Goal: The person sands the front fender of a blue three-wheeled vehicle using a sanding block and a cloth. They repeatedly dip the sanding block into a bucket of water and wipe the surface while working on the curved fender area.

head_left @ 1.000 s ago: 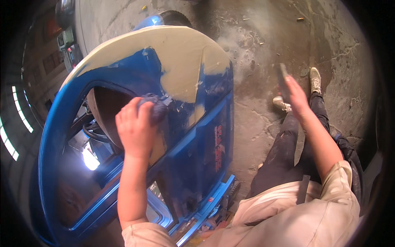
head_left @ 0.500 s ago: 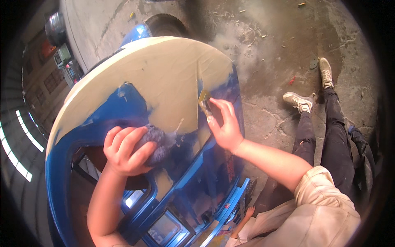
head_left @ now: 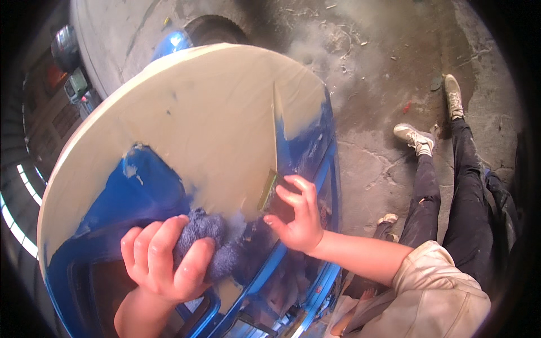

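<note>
1 head-worn fisheye view, facing down, close

Around me spreads a grey concrete floor (head_left: 366, 115), cracked and darkly stained (I spot a small red scrap (head_left: 407, 106) lying on it), and bright white strips (head_left: 12, 218) glow at my far left

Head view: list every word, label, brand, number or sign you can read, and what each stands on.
None can be read.
Blue and beige panel: any markings beside the right hand are covered or too blurred to make out.
Flat tool in the right hand: no legible text.
Blue-grey cloth in the left hand: no text shows.
Greenish object in the left background: too small to read.
</note>
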A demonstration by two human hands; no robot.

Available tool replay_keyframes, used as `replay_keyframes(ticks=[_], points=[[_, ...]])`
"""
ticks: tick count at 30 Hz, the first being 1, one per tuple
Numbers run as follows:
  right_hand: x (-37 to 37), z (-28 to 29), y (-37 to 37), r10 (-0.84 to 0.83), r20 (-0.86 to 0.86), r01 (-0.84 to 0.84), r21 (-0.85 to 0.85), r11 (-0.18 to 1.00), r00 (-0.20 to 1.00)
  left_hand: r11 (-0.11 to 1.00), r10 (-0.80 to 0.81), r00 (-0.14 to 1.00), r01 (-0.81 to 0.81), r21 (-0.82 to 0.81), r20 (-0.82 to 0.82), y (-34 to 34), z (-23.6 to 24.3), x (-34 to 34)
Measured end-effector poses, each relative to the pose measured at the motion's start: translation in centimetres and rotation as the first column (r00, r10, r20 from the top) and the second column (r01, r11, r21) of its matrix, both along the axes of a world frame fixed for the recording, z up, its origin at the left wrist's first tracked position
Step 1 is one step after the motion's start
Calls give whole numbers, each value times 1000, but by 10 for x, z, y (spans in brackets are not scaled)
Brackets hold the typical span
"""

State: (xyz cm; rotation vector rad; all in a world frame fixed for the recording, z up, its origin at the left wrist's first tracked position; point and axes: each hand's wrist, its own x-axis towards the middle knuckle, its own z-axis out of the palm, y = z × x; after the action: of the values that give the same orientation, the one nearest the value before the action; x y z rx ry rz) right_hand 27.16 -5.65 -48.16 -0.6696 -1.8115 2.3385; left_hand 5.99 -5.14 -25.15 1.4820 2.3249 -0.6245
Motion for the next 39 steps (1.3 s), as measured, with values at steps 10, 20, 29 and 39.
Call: replay_keyframes(ticks=[10,20,29,39], points=[[-74,-61,7,-150,-118,154,22,988,982,985,64,993,-47,-163,99,15,8,-2],[-57,-8,30,-85,-1,85,67,994,996,997,18,1000,-17,-69,21,15,2,-7],[-133,-60,31,-237,153,227,81,971,959,996,26,998,-21,-90,61,13,3,-8],[-179,-70,49,-321,173,299,142,944,931,993,42,999,-39,-107,28,17,2,-9]])
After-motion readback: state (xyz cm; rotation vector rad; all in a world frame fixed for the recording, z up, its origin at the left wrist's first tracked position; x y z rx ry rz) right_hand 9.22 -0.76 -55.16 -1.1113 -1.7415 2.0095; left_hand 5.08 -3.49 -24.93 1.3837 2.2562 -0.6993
